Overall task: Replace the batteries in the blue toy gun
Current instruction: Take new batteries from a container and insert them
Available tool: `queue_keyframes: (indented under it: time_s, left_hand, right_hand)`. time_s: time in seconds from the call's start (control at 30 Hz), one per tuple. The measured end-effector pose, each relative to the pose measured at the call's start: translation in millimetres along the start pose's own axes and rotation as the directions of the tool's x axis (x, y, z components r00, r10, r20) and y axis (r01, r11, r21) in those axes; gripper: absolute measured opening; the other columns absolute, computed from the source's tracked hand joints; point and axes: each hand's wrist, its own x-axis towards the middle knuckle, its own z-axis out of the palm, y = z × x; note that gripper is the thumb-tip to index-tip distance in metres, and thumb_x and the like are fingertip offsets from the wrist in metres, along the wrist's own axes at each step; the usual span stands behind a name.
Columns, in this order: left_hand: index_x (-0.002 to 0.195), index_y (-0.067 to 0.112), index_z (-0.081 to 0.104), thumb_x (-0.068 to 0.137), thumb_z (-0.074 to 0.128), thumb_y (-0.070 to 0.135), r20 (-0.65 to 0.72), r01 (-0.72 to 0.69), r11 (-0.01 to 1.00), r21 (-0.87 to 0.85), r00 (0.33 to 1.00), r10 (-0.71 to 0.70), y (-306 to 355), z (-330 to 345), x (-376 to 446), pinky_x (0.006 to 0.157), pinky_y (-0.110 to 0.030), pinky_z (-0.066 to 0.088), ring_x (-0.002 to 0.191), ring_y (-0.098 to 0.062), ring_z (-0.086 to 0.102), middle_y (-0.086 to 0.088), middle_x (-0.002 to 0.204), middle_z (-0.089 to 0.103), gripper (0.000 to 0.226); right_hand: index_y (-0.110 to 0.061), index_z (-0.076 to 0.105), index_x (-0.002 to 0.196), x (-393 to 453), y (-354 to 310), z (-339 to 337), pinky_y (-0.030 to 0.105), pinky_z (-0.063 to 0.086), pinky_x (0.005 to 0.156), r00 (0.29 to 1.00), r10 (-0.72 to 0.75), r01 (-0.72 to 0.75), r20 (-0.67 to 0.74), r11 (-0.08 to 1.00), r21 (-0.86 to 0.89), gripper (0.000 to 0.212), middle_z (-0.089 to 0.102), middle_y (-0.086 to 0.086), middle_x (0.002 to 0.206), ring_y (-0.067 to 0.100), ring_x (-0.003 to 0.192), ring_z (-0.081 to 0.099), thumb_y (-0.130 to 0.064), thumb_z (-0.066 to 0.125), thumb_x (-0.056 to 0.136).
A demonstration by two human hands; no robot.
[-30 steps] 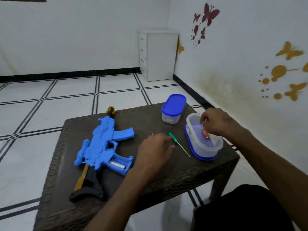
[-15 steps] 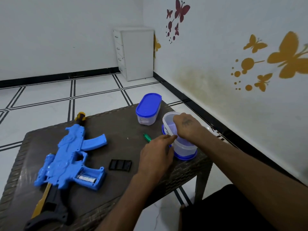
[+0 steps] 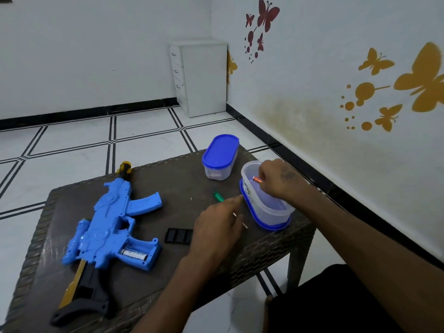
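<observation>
- While the right hand (image 3: 280, 180) reaches into the open clear container (image 3: 265, 205) at the right edge of the table (image 3: 182, 179), its fingertips pinch a small orange battery (image 3: 257, 179) just above the container's rim.
- That container stands on its own blue lid (image 3: 266, 225), which shows as a rim under its base.
- The left hand (image 3: 217, 227) rests on the tabletop just left of the container, fingers loosely extended and holding nothing, with the index fingertip touching the container's near-left wall.
- A green-handled screwdriver (image 3: 218, 197) lies under that hand; its handle shows beyond the fingers and its thin metal shaft pokes out to the right of the hand.
- The blue toy gun (image 3: 113, 224) lies flat on the left half of the table, its yellow-and-black muzzle pointing far and its black stock near.
- Its battery compartment (image 3: 138, 253) in the grip is uncovered, and one silver battery (image 3: 133, 253) lies inside.
- A black battery cover (image 3: 179, 235) lies on the table between the gun's grip and the left hand.
- A second container (image 3: 219, 158), closed with a blue lid, stands at the far side of the table, near the open one.
- A white drawer cabinet (image 3: 199, 78) stands in the far corner of the room.
</observation>
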Motion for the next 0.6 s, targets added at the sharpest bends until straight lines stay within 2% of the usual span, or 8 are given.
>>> queue_keyframes:
  time_s: [0.1, 0.2, 0.33, 0.37, 0.43, 0.5, 0.53, 0.6]
  left_hand:
    - [0.134, 0.034, 0.056, 0.092, 0.057, 0.034, -0.047, 0.079, 0.996, 0.039, 0.996, -0.077, -29, -21, -13, 0.099, -0.031, 0.047, 0.121, -0.008, 0.055, 0.014, 0.132, 0.06, 0.042]
    - [0.127, 0.031, 0.063, 0.091, 0.06, 0.034, -0.122, 0.171, 0.984, 0.041, 0.979, -0.164, -62, -46, -32, 0.095, -0.031, 0.049, 0.116, -0.009, 0.058, 0.013, 0.126, 0.064, 0.036]
    - [0.118, 0.024, 0.07, 0.087, 0.067, 0.024, -0.247, 0.309, 0.95, 0.044, 0.925, -0.29, -101, -81, -61, 0.094, -0.031, 0.045, 0.114, -0.015, 0.06, 0.007, 0.119, 0.068, 0.031]
    - [0.117, 0.023, 0.07, 0.087, 0.067, 0.023, -0.257, 0.345, 0.937, 0.048, 0.911, -0.322, -110, -91, -69, 0.095, -0.03, 0.044, 0.115, -0.015, 0.06, 0.006, 0.12, 0.067, 0.03]
    - [0.116, 0.022, 0.07, 0.086, 0.068, 0.025, -0.243, 0.372, 0.913, 0.17, 0.913, -0.327, -123, -104, -81, 0.097, -0.035, 0.042, 0.12, -0.019, 0.057, 0.004, 0.125, 0.064, 0.031]
    - [0.125, 0.027, 0.063, 0.087, 0.064, 0.035, -0.19, 0.404, 0.836, 0.372, 0.914, -0.357, -137, -116, -96, 0.105, -0.045, 0.036, 0.13, -0.022, 0.048, 0.005, 0.136, 0.057, 0.038]
    - [0.13, 0.03, 0.058, 0.089, 0.061, 0.04, -0.161, 0.41, 0.81, 0.42, 0.911, -0.379, -142, -118, -100, 0.107, -0.048, 0.033, 0.134, -0.021, 0.044, 0.008, 0.141, 0.053, 0.042]
    - [0.138, 0.031, 0.051, 0.092, 0.057, 0.041, -0.104, 0.434, 0.824, 0.363, 0.898, -0.427, -148, -120, -106, 0.109, -0.044, 0.034, 0.138, -0.02, 0.039, 0.008, 0.149, 0.043, 0.048]
  right_hand:
    - [-0.015, 0.068, 0.12, -9, -11, -11, 0.027, 0.053, 0.082, 0.994, -0.093, 0.1, -0.055, 0.985, 0.143, 0.03, 0.07, 0.006, 0.108, 0.017, 0.091, 0.064, -0.02, 0.068, 0.09]
    - [-0.021, 0.067, 0.118, -26, -31, -14, 0.018, 0.045, 0.069, 0.971, -0.228, 0.241, -0.078, 0.928, 0.284, 0.03, 0.067, -0.002, 0.097, 0.01, 0.081, 0.059, -0.013, 0.066, 0.088]
    - [-0.029, 0.071, 0.112, -45, -65, 1, 0.03, 0.055, 0.07, 0.943, -0.332, 0.305, -0.023, 0.833, 0.462, 0.033, 0.069, -0.002, 0.084, 0.012, 0.072, 0.063, -0.014, 0.067, 0.083]
    - [-0.031, 0.071, 0.113, -49, -77, 8, 0.03, 0.055, 0.069, 0.929, -0.371, 0.325, -0.003, 0.809, 0.489, 0.035, 0.068, -0.004, 0.082, 0.009, 0.07, 0.063, -0.014, 0.068, 0.082]
    - [-0.033, 0.069, 0.114, -58, -94, 20, 0.025, 0.053, 0.065, 0.908, -0.419, 0.347, 0.028, 0.786, 0.512, 0.038, 0.066, -0.008, 0.08, 0.002, 0.064, 0.06, -0.013, 0.07, 0.082]
    - [-0.032, 0.066, 0.114, -65, -117, 35, 0.026, 0.051, 0.063, 0.88, -0.47, 0.366, 0.069, 0.763, 0.532, 0.037, 0.068, -0.006, 0.081, 0.001, 0.061, 0.06, -0.016, 0.074, 0.081]
    - [-0.03, 0.065, 0.111, -69, -124, 40, 0.027, 0.051, 0.063, 0.873, -0.482, 0.367, 0.081, 0.757, 0.541, 0.035, 0.07, -0.005, 0.082, 0.002, 0.062, 0.061, -0.017, 0.075, 0.08]
    - [-0.026, 0.068, 0.1, -74, -140, 51, 0.02, 0.048, 0.058, 0.856, -0.509, 0.378, 0.09, 0.735, 0.563, 0.026, 0.071, -0.005, 0.08, 0.001, 0.061, 0.061, -0.016, 0.077, 0.078]
